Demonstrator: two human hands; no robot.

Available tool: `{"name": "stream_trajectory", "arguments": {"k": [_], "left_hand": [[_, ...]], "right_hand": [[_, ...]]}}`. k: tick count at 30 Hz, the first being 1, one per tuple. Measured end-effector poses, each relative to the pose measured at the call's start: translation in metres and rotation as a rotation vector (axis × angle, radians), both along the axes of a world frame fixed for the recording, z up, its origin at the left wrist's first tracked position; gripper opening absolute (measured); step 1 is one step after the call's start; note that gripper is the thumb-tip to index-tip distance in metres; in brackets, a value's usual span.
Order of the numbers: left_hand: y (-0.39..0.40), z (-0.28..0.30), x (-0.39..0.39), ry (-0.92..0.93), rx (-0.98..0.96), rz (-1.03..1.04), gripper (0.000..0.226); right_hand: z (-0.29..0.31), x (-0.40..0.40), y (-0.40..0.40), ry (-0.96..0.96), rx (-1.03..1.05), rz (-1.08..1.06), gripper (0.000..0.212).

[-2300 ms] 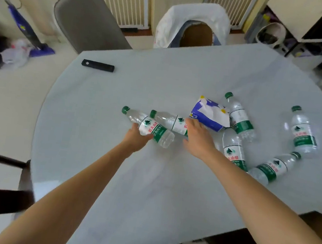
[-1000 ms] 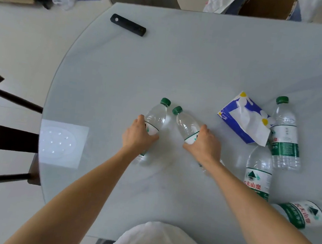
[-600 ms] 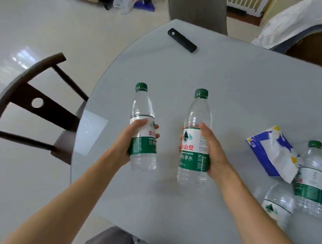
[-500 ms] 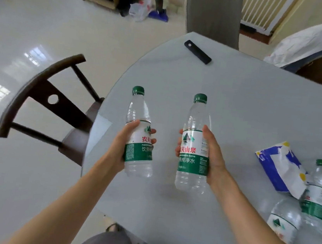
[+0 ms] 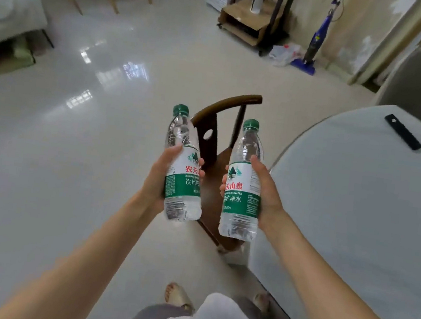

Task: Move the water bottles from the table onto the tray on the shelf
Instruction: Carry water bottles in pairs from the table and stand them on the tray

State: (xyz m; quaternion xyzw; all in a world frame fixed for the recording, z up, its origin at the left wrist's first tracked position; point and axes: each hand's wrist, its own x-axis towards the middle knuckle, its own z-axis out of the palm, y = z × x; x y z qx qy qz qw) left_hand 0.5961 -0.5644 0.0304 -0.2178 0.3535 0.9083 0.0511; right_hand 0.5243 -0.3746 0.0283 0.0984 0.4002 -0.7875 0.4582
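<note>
**Inspector:** State of the hands?

**Assistant:** The left hand point(image 5: 160, 177) is wrapped round the left bottle point(image 5: 185, 167) at its label. The right hand point(image 5: 262, 189) grips the right bottle point(image 5: 243, 182) likewise. Both bottles are upright, caps on, held clear of the bench point(image 5: 357, 204), which lies to the right.

**Inspector:** The step in hand?

**Assistant:** Carrying, by my judgement. The tray and shelf are not in view (so the route cannot be confirmed). I advise keeping the grips at mid-label, the bottles vertical and apart from each other.

**Inspector:** Edges and room?

**Assistant:** The dark wooden chair point(image 5: 219, 144) stands directly beyond the bottles, just beside the curved edge of the bench. That is the obstruction to skirt. To the left the floor point(image 5: 73, 142) is open and glossy, possibly slippery underfoot. A black remote point(image 5: 403, 132) lies on the far part of the bench, well apart from the hands.
</note>
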Motion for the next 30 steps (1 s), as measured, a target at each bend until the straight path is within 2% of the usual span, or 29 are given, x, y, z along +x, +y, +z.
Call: {"name": "stream_trajectory", "arguments": {"k": [3,6,8,13,23,27,30], "left_hand": [[-0.076,0.012,0.026,0.013,-0.017,0.056,0.049],[-0.142,0.014,0.053,0.031,-0.045,0.138,0.069],[-0.182,0.01,0.069,0.04,-0.024,0.217,0.072],[-0.285,0.003,0.094,0.065,0.036,0.442,0.064],[-0.519,0.03,0.116,-0.004,-0.057,0.911,0.043],[-0.598,0.035,0.13,0.023,-0.07,1.032,0.037],[-0.668,0.029,0.137,-0.007,-0.114,1.062,0.037]], "right_hand": [[0.007,0.01,-0.081,-0.031,-0.034,0.072,0.051],[0.013,0.011,-0.156,0.012,-0.061,0.235,0.058],[0.016,0.009,-0.207,0.029,-0.069,0.321,0.058],[0.011,0.0,-0.352,0.056,-0.102,0.557,0.066],[0.032,-0.005,-0.669,0.121,-0.17,1.012,0.065],[0.041,-0.003,-0.774,0.153,-0.186,1.128,0.066],[0.039,0.003,-0.852,0.231,-0.162,1.175,0.055]]}}
